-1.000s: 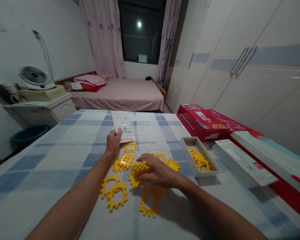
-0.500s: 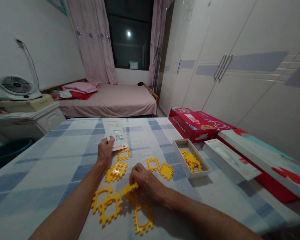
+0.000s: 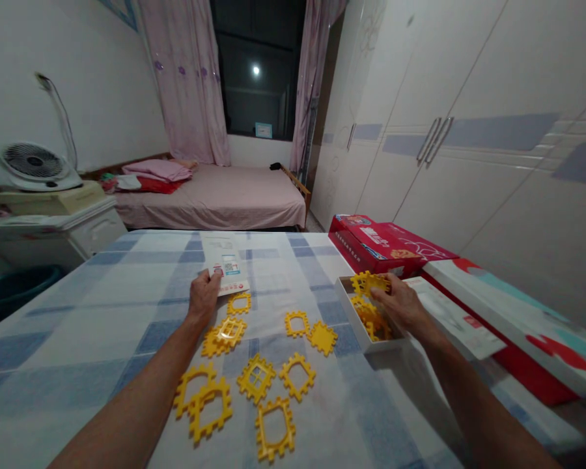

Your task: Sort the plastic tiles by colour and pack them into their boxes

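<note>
My left hand [image 3: 205,293] grips the near left edge of a white printed card [image 3: 232,277] with a QR code, thumb on top. At the white open box [image 3: 359,326], my right hand [image 3: 399,301] pinches yellow notched plastic building pieces [image 3: 368,283] above more yellow pieces [image 3: 374,320] lying inside. Between my arms several yellow notched pieces lie flat on the cloth: a windowed piece [image 3: 256,378], hollow frames [image 3: 297,376], [image 3: 275,426] and a solid square [image 3: 322,337]. Overlapping frames [image 3: 209,410] rest beside my left forearm. My right fingertips are partly hidden.
Beside the open box lies a white lid-like box [image 3: 461,319]. A red box [image 3: 376,244] and a long white-and-red box [image 3: 512,312] line the right side. A blue-and-white checked cloth [image 3: 102,312] covers the table. Beyond stands a bed [image 3: 234,195].
My right hand has moved right from the middle of the table to the open box and now holds yellow pieces there. A windowed piece and a frame lie where it was. My left hand stays put.
</note>
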`<state>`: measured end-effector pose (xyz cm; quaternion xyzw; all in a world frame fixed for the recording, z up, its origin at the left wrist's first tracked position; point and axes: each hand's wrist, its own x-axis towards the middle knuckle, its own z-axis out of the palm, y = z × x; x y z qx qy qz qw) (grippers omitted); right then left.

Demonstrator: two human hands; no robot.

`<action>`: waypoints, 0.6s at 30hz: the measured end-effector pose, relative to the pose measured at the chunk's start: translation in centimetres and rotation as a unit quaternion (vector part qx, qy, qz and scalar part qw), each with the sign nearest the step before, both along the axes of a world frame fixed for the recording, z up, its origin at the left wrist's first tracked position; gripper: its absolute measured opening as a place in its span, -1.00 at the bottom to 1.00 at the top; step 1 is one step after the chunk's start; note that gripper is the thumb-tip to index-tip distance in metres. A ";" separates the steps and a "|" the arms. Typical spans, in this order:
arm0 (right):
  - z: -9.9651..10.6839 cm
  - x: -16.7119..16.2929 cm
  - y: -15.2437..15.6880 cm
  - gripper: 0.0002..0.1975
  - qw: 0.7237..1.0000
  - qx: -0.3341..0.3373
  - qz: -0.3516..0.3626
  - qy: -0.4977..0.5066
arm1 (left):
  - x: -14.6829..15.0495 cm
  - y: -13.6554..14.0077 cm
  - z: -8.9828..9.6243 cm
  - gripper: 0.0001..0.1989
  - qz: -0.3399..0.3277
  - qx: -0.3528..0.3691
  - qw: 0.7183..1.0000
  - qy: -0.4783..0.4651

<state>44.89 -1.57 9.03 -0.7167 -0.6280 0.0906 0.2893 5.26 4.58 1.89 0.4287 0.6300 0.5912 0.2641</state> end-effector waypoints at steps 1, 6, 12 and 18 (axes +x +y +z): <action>-0.5 0.4 0.4 -0.70 1.000 -0.002 0.006 -0.005 | 0.0 0.0 0.0 -0.74 -0.002 0.000 1.000 -0.001; -0.9 -0.7 0.5 -0.64 0.990 0.125 -0.016 -0.064 | 0.0 0.1 -0.1 -0.74 -0.010 0.003 1.000 -0.010; -0.1 -6.7 -4.5 -0.68 0.955 -0.039 0.295 -0.011 | -0.2 0.5 -0.7 -0.71 -0.008 0.004 1.000 -0.013; -2.7 -9.5 -5.3 -0.60 0.929 -0.137 0.306 -0.158 | -0.2 0.6 -0.7 -0.70 -0.009 0.007 1.000 -0.008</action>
